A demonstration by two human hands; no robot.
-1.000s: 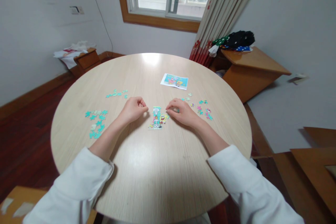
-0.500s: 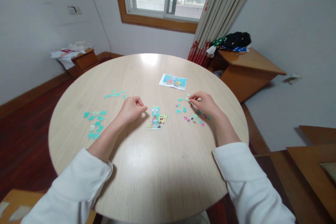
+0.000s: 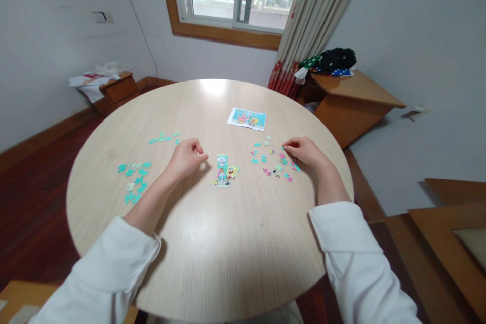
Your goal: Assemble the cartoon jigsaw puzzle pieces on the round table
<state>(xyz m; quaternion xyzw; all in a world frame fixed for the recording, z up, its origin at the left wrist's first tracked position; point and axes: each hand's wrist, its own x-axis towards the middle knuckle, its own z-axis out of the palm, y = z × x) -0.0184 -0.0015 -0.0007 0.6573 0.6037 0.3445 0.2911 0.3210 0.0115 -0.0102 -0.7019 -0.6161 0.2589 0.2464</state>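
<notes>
A partly joined jigsaw puzzle (image 3: pixel 222 174) with cartoon figures lies at the middle of the table. Just left of it, my left hand (image 3: pixel 188 157) is closed with thumb and forefinger together, and no piece shows in it. At the right, my right hand (image 3: pixel 304 151) pinches at a small teal puzzle piece (image 3: pixel 283 148) by its fingertips, on the far right of a scatter of loose puzzle pieces (image 3: pixel 264 159). These are teal, pink and pale green. More teal puzzle pieces (image 3: pixel 140 180) lie left of my left forearm, with another small group (image 3: pixel 162 137) beyond them.
A printed picture sheet (image 3: pixel 247 119) lies beyond the pieces on the round wooden table (image 3: pixel 212 243). A wooden cabinet (image 3: pixel 353 96) with cloths on it stands at the back right, beside a curtain (image 3: pixel 304 20) and window.
My right hand has shifted right and slightly nearer across the loose pieces, uncovering pale green ones at the back. My left hand stays closed near the joined puzzle. The view has turned slightly.
</notes>
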